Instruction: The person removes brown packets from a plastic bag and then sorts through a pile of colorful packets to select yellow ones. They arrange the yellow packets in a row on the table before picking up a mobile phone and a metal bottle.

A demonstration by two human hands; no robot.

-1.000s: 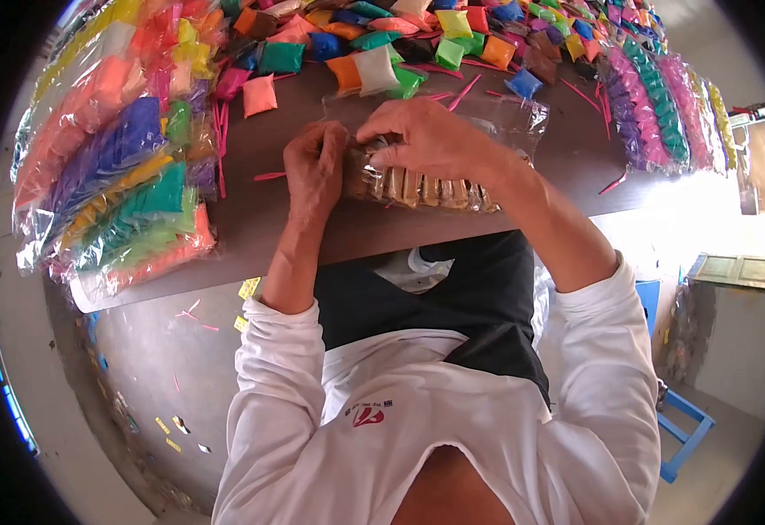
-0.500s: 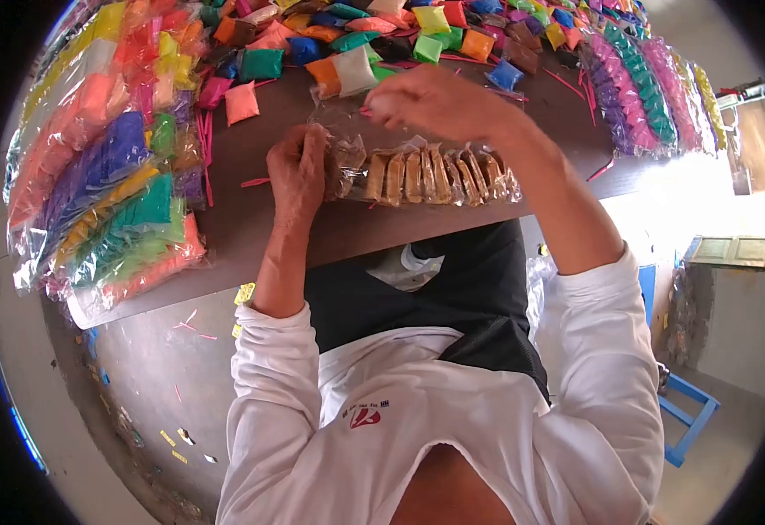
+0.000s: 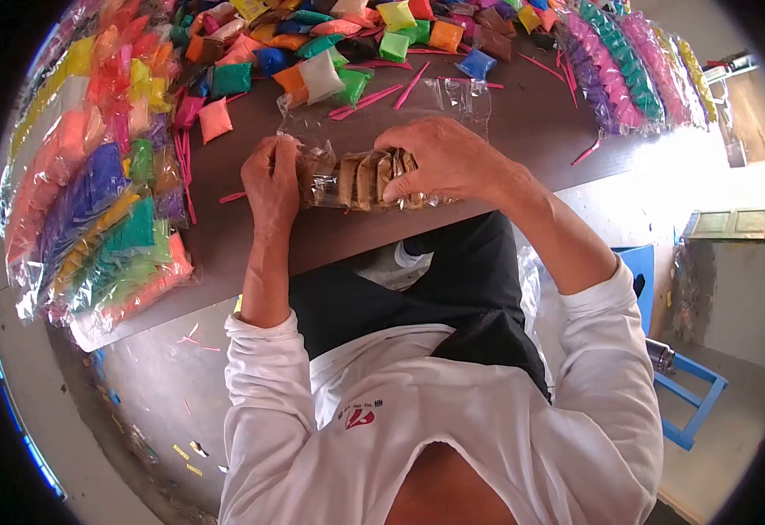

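A clear plastic bag (image 3: 321, 184) holding a row of brown packets (image 3: 360, 184) lies near the front edge of the table. At the bag's left end my left hand (image 3: 273, 175) is closed, its thumb and fingers pinching the plastic. My right hand (image 3: 448, 162) grips the row from above, thumb on the near side and fingers over the far side, hiding the right part of the packets. Behind the right hand a loose transparent flap (image 3: 465, 101) spreads over the tabletop.
Bagged rows of coloured packets (image 3: 102, 210) cover the table's left side. More bagged rows (image 3: 614, 74) lie at the back right. Loose colourful packets (image 3: 321, 74) are heaped at the back, with thin pink sticks (image 3: 410, 86) among them. A blue stool (image 3: 693, 398) stands on the floor at right.
My right hand has come down from above the bag onto the brown packets. The clear flap now shows spread out behind it. My left hand stays at the bag's left end.
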